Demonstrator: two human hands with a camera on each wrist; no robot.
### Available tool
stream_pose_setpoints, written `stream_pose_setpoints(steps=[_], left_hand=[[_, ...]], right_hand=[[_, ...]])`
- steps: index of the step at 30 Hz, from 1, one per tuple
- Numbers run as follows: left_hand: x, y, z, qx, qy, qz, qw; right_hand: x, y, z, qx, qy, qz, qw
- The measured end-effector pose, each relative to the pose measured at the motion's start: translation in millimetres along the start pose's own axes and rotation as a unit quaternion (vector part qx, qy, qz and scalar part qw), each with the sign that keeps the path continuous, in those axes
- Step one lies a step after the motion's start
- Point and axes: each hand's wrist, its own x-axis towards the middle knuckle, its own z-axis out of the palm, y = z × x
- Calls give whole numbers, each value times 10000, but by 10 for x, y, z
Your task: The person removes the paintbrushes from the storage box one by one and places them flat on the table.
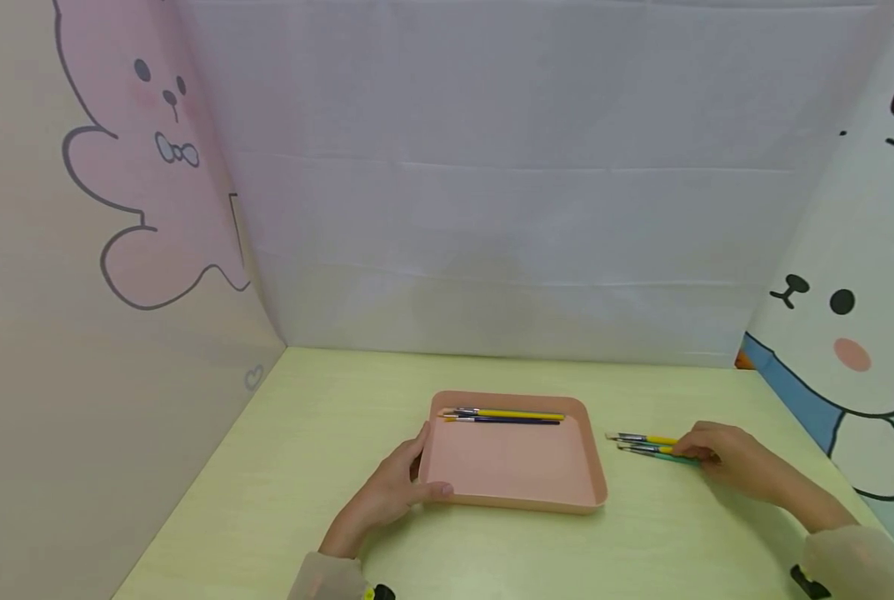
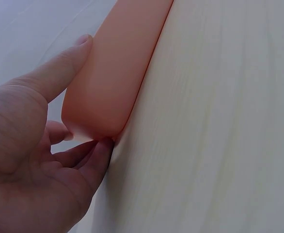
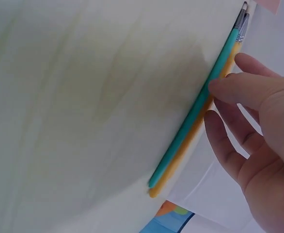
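A shallow pink tray [image 1: 512, 462] lies on the table with several paintbrushes [image 1: 521, 414], yellow- and dark-handled, along its far side. My left hand [image 1: 392, 487] holds the tray's near left corner, thumb on the front rim and fingers along the left side; the left wrist view shows the fingertips low against the tray wall [image 2: 115, 68]. To the right of the tray, yellow and green paintbrushes [image 1: 645, 450] lie side by side, bristles toward it. My right hand [image 1: 731, 457] pinches them by their handles. In the right wrist view its thumb is on a green paintbrush [image 3: 193, 114] beside a yellow one.
The pale yellow table [image 1: 282, 467] meets a white sheet [image 1: 529, 250] at the back. Side panels with cartoon animals stand at left [image 1: 139, 208] and right [image 1: 851, 317]; the right one is close beyond my right hand.
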Motion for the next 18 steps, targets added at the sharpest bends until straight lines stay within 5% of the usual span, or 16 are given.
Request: stream_pose_setpoints(steps=[8, 18], left_hand=[[8, -18, 3, 95, 65, -63, 9999], [4, -21, 11, 122, 1, 42, 9999]], right_hand=[[241, -167, -151, -340, 277, 30, 9990], [877, -627, -249, -86, 105, 167, 9998]])
